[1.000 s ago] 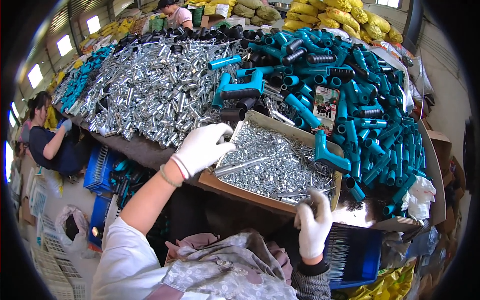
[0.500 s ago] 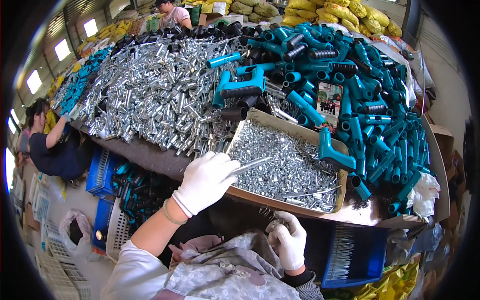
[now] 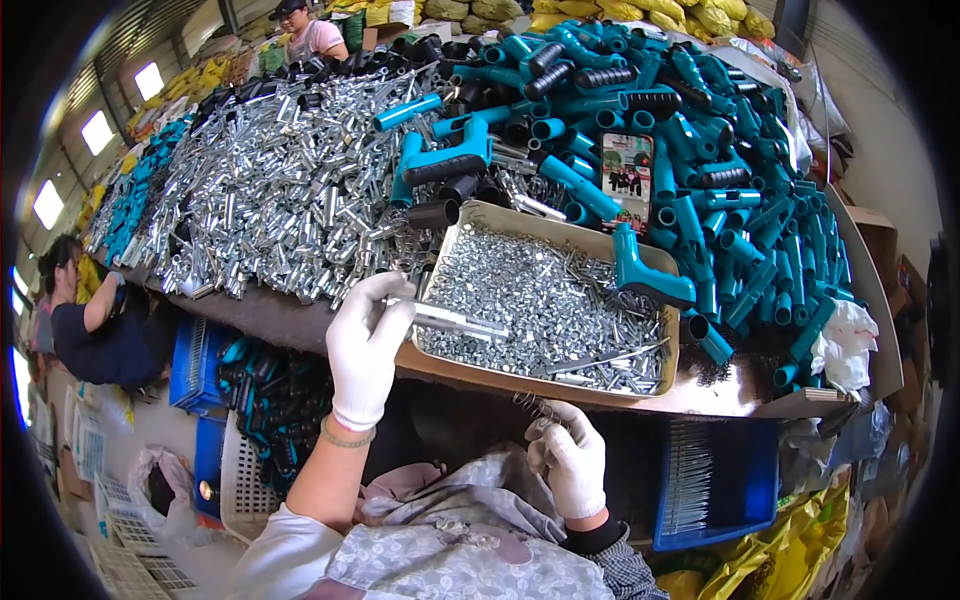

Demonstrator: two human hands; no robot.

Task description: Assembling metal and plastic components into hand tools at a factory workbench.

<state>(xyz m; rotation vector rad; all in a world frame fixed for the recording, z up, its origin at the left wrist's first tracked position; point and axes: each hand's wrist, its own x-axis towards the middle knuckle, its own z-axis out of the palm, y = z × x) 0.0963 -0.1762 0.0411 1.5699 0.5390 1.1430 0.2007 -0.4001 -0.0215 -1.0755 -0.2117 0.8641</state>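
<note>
My left hand (image 3: 362,360), in a white glove, pinches a slim silver metal part (image 3: 460,319). That part reaches over the left side of a shallow tan tray (image 3: 672,345) heaped with small shiny metal pieces (image 3: 540,300). In front of the tray, close to my lap, my gloved right hand (image 3: 572,462) is closed on a thin coil spring (image 3: 533,404), which sticks out past the fingertips. A teal tool housing (image 3: 648,272) with a black grip rests across the tray's right rim.
Silver metal parts (image 3: 270,190) pile up at left, teal tubes and housings (image 3: 720,200) at right. A phone (image 3: 627,178) leans among them. Below the table stand a blue bin (image 3: 735,480) and a white basket (image 3: 245,480). Two people work at the far side and left.
My left hand has moved left and turned more upright, still pinching the metal part. The right hand stays nearly in place with the spring. The whole view has shifted slightly.
</note>
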